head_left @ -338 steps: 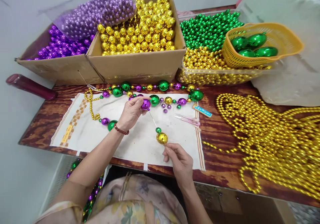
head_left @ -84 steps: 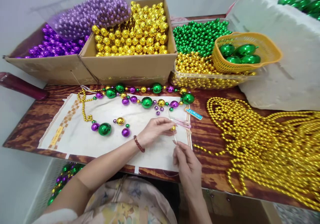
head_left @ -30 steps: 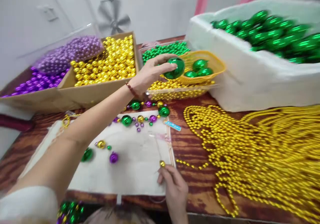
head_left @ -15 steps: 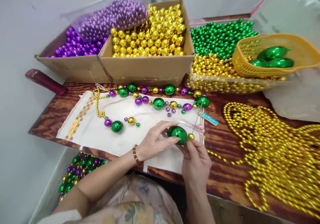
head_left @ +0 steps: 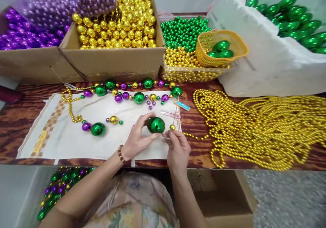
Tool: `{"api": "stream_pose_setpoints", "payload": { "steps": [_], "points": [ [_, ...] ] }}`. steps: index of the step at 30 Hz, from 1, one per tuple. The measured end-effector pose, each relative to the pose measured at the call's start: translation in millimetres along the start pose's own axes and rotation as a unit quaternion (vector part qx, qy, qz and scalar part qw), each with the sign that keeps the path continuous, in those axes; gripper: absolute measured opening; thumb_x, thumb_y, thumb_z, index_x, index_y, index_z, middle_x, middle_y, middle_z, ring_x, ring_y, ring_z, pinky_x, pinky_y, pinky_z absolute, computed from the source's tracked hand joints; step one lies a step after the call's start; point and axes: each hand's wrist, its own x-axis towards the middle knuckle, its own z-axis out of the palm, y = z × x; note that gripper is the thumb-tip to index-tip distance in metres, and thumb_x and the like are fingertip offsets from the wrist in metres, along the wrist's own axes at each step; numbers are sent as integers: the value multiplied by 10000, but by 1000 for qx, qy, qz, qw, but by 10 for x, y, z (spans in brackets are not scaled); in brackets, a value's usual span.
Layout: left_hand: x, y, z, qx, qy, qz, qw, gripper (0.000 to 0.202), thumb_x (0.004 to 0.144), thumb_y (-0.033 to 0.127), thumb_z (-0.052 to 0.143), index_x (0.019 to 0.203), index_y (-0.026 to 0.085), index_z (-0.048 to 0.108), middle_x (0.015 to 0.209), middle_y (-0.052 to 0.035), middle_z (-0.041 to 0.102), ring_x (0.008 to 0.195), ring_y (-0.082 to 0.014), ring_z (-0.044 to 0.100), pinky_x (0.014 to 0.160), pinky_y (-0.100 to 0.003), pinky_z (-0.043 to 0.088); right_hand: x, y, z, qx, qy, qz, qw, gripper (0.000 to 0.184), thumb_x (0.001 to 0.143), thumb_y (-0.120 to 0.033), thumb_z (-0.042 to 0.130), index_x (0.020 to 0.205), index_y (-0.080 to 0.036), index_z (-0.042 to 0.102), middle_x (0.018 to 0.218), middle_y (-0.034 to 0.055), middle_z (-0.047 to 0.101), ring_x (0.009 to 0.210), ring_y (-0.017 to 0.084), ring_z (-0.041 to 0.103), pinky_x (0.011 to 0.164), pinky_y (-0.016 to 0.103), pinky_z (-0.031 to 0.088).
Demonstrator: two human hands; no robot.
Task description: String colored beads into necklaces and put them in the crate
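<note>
My left hand (head_left: 137,138) is closed around a large green bead (head_left: 156,125), held just above the white cloth (head_left: 63,136). My right hand (head_left: 177,148) pinches a thin needle with a small gold bead (head_left: 172,127) on it, right beside the green bead. A partly strung necklace of green, purple and gold beads (head_left: 127,94) lies across the far edge of the cloth. Loose beads, a big green one (head_left: 97,129), a purple one (head_left: 86,126) and a gold one (head_left: 113,119), rest on the cloth to the left.
Cardboard boxes of purple beads (head_left: 30,14) and gold beads (head_left: 117,21) stand at the back. A clear tray holds small green and gold beads (head_left: 183,44), with a yellow basket (head_left: 221,48) on it. Gold bead strands (head_left: 259,129) pile at right. A white bin of green beads (head_left: 287,14) sits far right.
My left hand reached to the yellow basket, took a large green bead and brought it back next to the needle in my right hand. The view has shifted left and back.
</note>
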Motion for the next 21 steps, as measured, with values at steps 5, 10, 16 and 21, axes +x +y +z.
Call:
{"api": "stream_pose_setpoints", "payload": {
  "steps": [5, 10, 16, 21],
  "points": [
    [79, 38, -81, 22, 3, 24, 999, 521, 775, 205, 776, 1272, 285, 642, 1294, -85, 616, 1224, -242, 561, 1068, -360, 420, -43, 62, -174, -63, -29, -32, 997, 201, 790, -347, 736, 829, -156, 689, 648, 7, 665, 586, 136, 613, 583, 271, 505],
    [238, 117, -160, -4, 49, 4, 999, 415, 735, 212, 807, 1137, 279, 729, 1185, -69, 656, 1132, -231, 590, 1015, -347, 450, -131, 86, -226, -99, -81, -62, 990, 149, 843, -317, 689, 831, -168, 698, 654, 8, 653, 591, 143, 608, 592, 277, 507],
    [508, 277, -393, -248, 116, -128, 953, 344, 732, 316, 808, 1060, 253, 722, 1077, -43, 698, 922, -185, 652, 833, -335, 526, -232, 61, -227, -141, -176, -87, 970, 123, 885, -264, 647, 805, -183, 695, 664, 3, 608, 604, 134, 585, 577, 251, 485],
    [571, 348, -506, -332, 123, -171, 919, 346, 728, 322, 817, 1040, 236, 693, 1086, -41, 692, 898, -184, 669, 824, -360, 541, -305, 120, -234, -164, -207, -86, 961, 131, 905, -263, 629, 819, -186, 692, 649, -4, 593, 593, 129, 573, 570, 240, 472]
  ]
}}
